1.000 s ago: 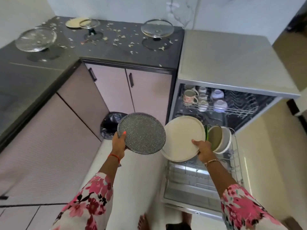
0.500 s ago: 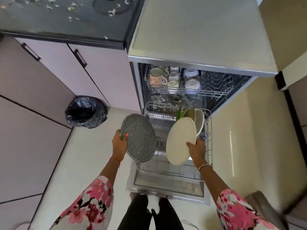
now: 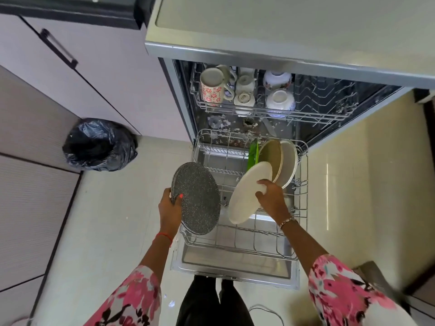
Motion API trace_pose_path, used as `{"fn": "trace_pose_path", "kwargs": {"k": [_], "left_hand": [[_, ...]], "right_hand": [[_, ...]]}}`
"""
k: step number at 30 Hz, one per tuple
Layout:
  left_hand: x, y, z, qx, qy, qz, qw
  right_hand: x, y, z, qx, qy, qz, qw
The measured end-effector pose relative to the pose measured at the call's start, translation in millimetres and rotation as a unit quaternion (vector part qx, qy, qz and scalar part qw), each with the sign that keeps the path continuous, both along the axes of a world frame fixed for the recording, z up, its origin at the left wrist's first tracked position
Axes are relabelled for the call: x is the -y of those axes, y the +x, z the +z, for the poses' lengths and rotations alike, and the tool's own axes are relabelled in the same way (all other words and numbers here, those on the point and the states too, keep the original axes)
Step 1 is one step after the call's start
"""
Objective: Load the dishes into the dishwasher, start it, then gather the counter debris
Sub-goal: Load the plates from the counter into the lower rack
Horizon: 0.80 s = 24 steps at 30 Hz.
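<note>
The dishwasher [image 3: 235, 50] stands open with its lower rack [image 3: 303, 184] pulled out over the door. My left hand [image 3: 168, 211] grips a speckled grey plate [image 3: 197, 200] by its left rim, held tilted above the rack's left side. My right hand [image 3: 270, 197] holds a cream plate [image 3: 247, 191] on edge, its lower rim down among the rack's wires. Behind it stand two cream plates [image 3: 281, 161] and a green item [image 3: 253, 155]. Mugs [image 3: 211, 87] and bowls [image 3: 280, 100] sit in the upper rack.
A bin lined with a black bag [image 3: 98, 144] stands on the floor to the left, against pale cabinet doors [image 3: 94, 74]. The dishwasher door [image 3: 235, 269] lies open just in front of my legs. A dark counter edge [image 3: 70, 8] shows at top left.
The camera has dipped closer to the dishwasher. My right hand has lowered the cream plate into the lower rack near the standing plates. The grey plate has come down with my left hand.
</note>
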<state>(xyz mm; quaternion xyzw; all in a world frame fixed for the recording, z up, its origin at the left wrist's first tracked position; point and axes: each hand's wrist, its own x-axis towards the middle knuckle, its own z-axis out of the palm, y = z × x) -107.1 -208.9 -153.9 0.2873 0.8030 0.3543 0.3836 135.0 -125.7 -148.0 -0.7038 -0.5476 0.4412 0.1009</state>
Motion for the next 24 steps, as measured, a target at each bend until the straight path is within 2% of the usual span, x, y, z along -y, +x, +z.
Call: {"fn": "trace_pose_path", "kwargs": {"k": [4, 7, 9, 11, 13, 16, 24], "left_hand": [[-11.0, -8.6, -4.7, -0.007, 0.000, -0.003, 1.000], [-16.7, -22.0, -9.2, -0.032, 0.004, -0.008, 0.999], [-20.0, -30.5, -12.2, -0.037, 0.004, -0.008, 0.999], [-23.6, -36.7, -15.2, -0.038, 0.004, -0.005, 0.999], [-26.9, -40.2, -17.3, -0.041, 0.006, -0.003, 0.999], [-31.4, -41.4, -19.4, -0.037, 0.009, 0.001, 0.999], [-39.5, -45.1, -30.2, -0.015, 0.013, 0.011, 1.000]], "right_hand": [[-11.9, -6.6, -15.0, 0.005, -0.099, 0.078, 0.992], [-21.2, -15.1, -21.5, -0.074, -0.160, 0.066, 0.982], [-27.1, -26.1, -24.5, -0.053, -0.100, 0.077, 0.991], [-31.2, -35.6, -25.1, 0.038, 0.020, 0.113, 0.993], [-31.7, -43.0, -21.1, 0.111, 0.088, 0.130, 0.981], [-32.1, -52.2, -18.8, 0.186, 0.111, 0.121, 0.969], [-59.1, -69.4, -29.7, 0.273, 0.098, 0.139, 0.947]]}}
